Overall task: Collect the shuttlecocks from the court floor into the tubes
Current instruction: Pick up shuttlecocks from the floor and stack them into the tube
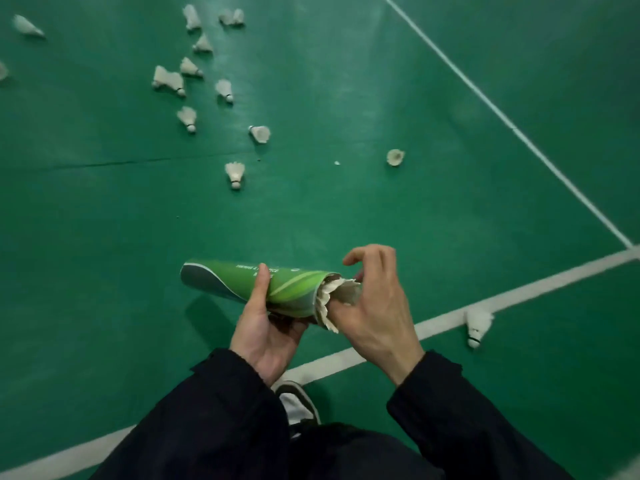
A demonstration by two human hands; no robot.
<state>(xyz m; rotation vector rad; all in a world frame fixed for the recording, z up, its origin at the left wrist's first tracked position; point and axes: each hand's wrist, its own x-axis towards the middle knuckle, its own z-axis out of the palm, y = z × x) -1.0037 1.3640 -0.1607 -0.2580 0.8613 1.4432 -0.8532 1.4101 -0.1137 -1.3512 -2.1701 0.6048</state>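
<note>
Green court floor (pixel 346 209) with white boundary lines (pixel 512 129) filled the frame. Your left hand (pixel 266 327) was wrapped around the green tube (pixel 277 285) at lower centre, thumb on top and fingers underneath, holding it nearly level with the open mouth turned toward your right hand (pixel 374 306), probably so it could load. Right fingers were curled loosely on the white feather skirts of a shuttlecock stack (pixel 341 294) sticking out of the mouth, apparently pressing it in; whether they pinched it tight, you couldn't tell. One loose shuttlecock (pixel 478 325) lay on the line at lower right. Scattered shuttlecocks (pixel 188 77) sat at upper left, white, mostly on their sides, well apart from the tube.
</note>
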